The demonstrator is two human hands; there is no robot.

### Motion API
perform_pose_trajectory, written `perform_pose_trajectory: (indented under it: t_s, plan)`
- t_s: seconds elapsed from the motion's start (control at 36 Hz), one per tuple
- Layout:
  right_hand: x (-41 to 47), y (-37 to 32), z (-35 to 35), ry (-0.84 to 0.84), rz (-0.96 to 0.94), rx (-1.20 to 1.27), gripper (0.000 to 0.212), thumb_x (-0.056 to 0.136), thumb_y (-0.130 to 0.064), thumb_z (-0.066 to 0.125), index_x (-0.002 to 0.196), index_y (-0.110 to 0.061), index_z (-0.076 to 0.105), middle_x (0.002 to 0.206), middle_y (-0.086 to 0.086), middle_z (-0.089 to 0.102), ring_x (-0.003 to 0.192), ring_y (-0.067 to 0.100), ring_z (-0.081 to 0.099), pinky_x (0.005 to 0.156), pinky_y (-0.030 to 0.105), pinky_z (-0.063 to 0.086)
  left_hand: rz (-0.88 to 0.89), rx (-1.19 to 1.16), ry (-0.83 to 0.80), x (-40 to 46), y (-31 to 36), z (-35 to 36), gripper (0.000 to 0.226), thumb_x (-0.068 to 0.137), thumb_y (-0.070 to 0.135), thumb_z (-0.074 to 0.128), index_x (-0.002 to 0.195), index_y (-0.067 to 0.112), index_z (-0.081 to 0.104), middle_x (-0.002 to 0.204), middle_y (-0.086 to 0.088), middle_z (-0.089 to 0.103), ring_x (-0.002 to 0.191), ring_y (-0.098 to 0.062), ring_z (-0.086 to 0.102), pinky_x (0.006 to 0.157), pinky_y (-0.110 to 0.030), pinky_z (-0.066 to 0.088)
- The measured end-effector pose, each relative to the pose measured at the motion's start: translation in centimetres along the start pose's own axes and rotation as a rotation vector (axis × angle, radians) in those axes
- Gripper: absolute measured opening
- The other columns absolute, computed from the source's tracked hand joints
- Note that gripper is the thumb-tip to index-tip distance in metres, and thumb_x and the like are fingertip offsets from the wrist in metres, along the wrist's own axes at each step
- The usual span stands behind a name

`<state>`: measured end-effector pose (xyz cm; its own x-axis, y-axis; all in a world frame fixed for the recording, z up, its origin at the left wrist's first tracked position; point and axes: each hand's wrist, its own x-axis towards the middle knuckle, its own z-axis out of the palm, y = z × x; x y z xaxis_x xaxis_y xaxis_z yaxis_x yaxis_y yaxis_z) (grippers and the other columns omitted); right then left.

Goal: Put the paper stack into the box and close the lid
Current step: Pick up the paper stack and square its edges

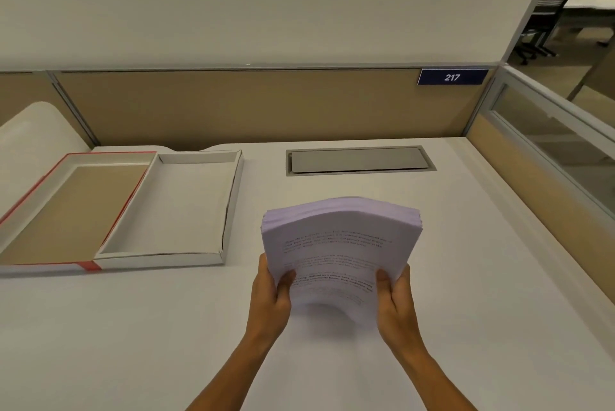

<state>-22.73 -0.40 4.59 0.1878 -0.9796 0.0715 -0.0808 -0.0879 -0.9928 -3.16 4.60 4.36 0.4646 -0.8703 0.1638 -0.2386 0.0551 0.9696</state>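
Observation:
A thick stack of printed white paper (339, 244) is held up off the desk, bowed upward across its middle. My left hand (271, 294) grips its near left edge and my right hand (396, 300) grips its near right edge, thumbs on the top sheet. To the left lies a shallow white box (233, 197), open and with nothing in it. Its lid (71, 211), red-edged with a brown inside, lies flat beside it, joined along the box's left side.
The white desk (466, 277) has a grey cable hatch (359, 160) at the back middle. Tan partition panels (249, 104) close the far and right sides, with a sign reading 217 (452, 77). A white rounded object (36, 134) sits at far left.

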Motion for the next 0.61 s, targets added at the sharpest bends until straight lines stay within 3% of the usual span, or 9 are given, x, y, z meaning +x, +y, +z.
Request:
perform_pose_trajectory:
  t_s: [0.17, 0.31, 0.44, 0.61]
  plan:
    - [0.5, -1.2, -0.4, -0.017, 0.001, -0.037, 0.037, 0.099, -0.038, 0.042, 0.116, -0.072, 0.04, 0.114, -0.031, 0.059, 0.108, -0.004, 0.059, 0.077, 0.016, 0.057, 0.028, -0.041, 0.011, 0.3, -0.1, -0.2, 0.058, 0.093, -0.001, 0.056, 0.122, 0.047, 0.04, 0.114, 0.015, 0.057, 0.106, 0.008, 0.057, 0.079, -0.006, 0.051]
    - [0.2, -0.6, -0.7, -0.012, 0.021, -0.045, 0.04, 0.098, -0.038, 0.042, 0.119, -0.072, 0.042, 0.118, -0.028, 0.059, 0.112, -0.003, 0.058, 0.081, 0.016, 0.056, -0.016, -0.035, -0.009, 0.6, -0.6, 0.0, 0.06, 0.095, -0.001, 0.058, 0.123, 0.049, 0.039, 0.108, 0.038, 0.058, 0.108, 0.011, 0.056, 0.076, -0.003, 0.05]
    - [-0.6, 0.1, -0.4, -0.017, 0.042, -0.046, 0.043, 0.102, -0.033, 0.035, 0.118, -0.073, 0.038, 0.118, -0.03, 0.056, 0.112, -0.005, 0.056, 0.08, 0.012, 0.053, -0.029, -0.02, -0.053, 0.4, -0.6, -0.4, 0.068, 0.099, -0.001, 0.049, 0.121, 0.061, 0.032, 0.108, 0.042, 0.053, 0.109, 0.011, 0.053, 0.08, -0.004, 0.049]
    - [-0.2, -0.3, -0.3, 0.029, 0.028, -0.041, 0.039, 0.1, -0.033, 0.039, 0.115, -0.069, 0.045, 0.114, -0.026, 0.06, 0.109, -0.001, 0.059, 0.077, 0.015, 0.056, -0.021, -0.039, -0.008, 0.2, -0.4, -0.1, 0.058, 0.097, -0.007, 0.048, 0.118, 0.046, 0.039, 0.108, 0.032, 0.054, 0.105, 0.012, 0.054, 0.076, -0.004, 0.049]
